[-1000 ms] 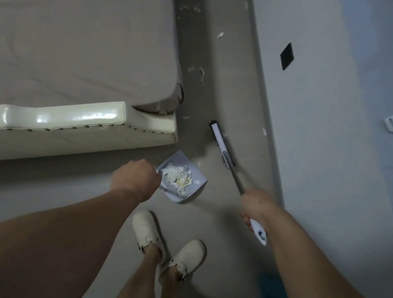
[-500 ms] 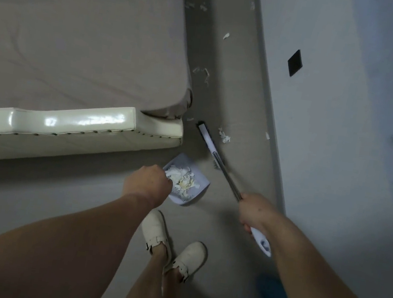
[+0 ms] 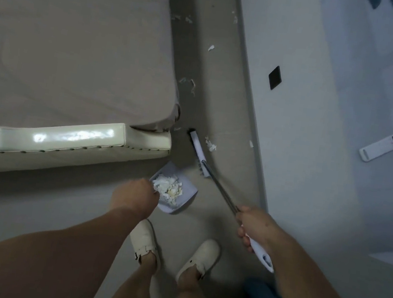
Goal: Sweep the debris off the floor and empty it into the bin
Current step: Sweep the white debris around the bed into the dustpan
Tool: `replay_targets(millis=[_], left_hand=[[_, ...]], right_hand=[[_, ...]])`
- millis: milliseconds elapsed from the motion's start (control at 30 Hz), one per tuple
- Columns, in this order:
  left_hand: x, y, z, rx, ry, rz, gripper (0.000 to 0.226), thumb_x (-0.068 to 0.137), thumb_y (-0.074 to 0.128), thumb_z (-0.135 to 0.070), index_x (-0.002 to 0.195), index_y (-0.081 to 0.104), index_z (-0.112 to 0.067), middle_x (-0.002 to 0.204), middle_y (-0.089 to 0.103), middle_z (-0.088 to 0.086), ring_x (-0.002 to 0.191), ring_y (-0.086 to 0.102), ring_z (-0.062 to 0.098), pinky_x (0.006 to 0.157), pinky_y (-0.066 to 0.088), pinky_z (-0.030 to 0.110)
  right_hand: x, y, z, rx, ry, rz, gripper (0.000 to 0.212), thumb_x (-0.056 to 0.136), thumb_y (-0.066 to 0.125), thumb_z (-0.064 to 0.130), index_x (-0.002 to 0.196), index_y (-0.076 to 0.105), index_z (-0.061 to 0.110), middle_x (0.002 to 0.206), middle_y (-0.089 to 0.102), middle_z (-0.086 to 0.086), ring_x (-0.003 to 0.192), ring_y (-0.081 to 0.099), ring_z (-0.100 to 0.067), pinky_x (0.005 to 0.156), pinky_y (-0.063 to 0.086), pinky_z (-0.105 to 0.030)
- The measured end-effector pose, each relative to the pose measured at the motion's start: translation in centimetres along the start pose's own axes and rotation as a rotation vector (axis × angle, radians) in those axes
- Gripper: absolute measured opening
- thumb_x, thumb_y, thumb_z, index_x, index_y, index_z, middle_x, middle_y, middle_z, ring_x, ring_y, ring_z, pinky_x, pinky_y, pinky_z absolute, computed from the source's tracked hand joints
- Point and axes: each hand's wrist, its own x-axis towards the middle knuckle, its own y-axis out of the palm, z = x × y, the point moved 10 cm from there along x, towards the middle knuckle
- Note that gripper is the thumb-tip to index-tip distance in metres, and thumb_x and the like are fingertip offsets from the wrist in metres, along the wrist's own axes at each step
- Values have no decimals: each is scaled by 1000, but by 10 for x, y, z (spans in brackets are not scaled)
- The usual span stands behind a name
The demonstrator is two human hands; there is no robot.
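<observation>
My left hand [image 3: 134, 197] grips the handle of a pale dustpan [image 3: 185, 192], which sits low over the floor by the bed corner and holds a heap of white scraps [image 3: 168, 188]. My right hand [image 3: 254, 226] grips the broom's handle [image 3: 258, 252]. The broom head [image 3: 197, 152] rests on the floor just beyond the dustpan, with a small clump of white debris [image 3: 209, 145] beside it. More scraps [image 3: 189, 84] lie further along the strip of floor between bed and wall. No bin is in sight.
A bed [image 3: 73, 50] with a cream padded footboard [image 3: 65, 140] fills the left side. A pale wall [image 3: 309, 114] with a dark socket [image 3: 275, 77] closes the right side of the narrow floor strip. My two feet in cream shoes [image 3: 144, 241] stand behind the dustpan.
The broom head has drawn back toward the dustpan and shifted left, leaving a white clump lying beside it. My left hand and the dustpan stay about where they were.
</observation>
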Motion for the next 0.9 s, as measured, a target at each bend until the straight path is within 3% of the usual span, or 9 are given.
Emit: replay_targets(millis=[100,233,367,533,633,733,867,900], left_hand=[[-5,-14,-9,11,20,-21,24,89,49,-38,80,61,-19,82,67,5,71,58,29,65,46,30],[-10,-25,-34,17,34,-41,24,91,49,-36,76,55,-19,88,71,5,83,67,31,67,48,31],[4,-29,-65,-47,-18,-73,25,94,48,-36,76,51,-19,93,71,9,86,67,34,68,45,31],[35,-20,-114,-53,-56,-68,29,87,50,-39,98,69,-20,100,71,7,91,68,32,70,44,33],[48,-11,-130,-95,-130,-48,31,83,52,-39,99,70,-20,100,71,6,91,67,31,71,44,33],[55,-5,-143,-82,-164,-64,29,85,52,-37,99,71,-20,103,71,7,95,67,32,71,42,32],[54,-3,-148,-90,-222,-52,25,86,54,-35,97,70,-19,100,71,7,91,67,32,70,42,31],[52,-2,-148,-89,-229,-49,24,86,54,-35,96,70,-19,100,71,7,91,67,32,70,43,31]], right_hand=[[7,-32,20,118,-12,-52,29,100,35,19,113,60,27,60,39,-5,44,28,-14,45,19,-20],[35,-84,53,87,-56,-123,30,97,36,22,117,57,30,56,44,-5,39,31,-14,44,23,-18],[68,-127,83,-4,-39,-139,23,93,37,17,98,58,10,54,43,-6,39,30,-16,47,24,-21],[107,-169,119,-143,-24,-134,17,94,35,14,81,47,13,57,43,-6,41,30,-16,45,24,-19],[132,-179,139,-253,-57,-109,18,94,34,15,81,46,12,62,45,-9,43,32,-17,47,25,-20],[155,-169,143,-433,-112,-39,19,92,37,4,78,49,6,68,50,-14,47,39,-20,47,30,-22],[156,-135,133,-641,-128,101,10,94,41,3,99,49,7,67,47,-8,52,45,-20,48,40,-25],[155,-134,128,-662,-107,130,17,93,42,3,106,52,5,67,48,-11,52,45,-22,48,40,-25]])
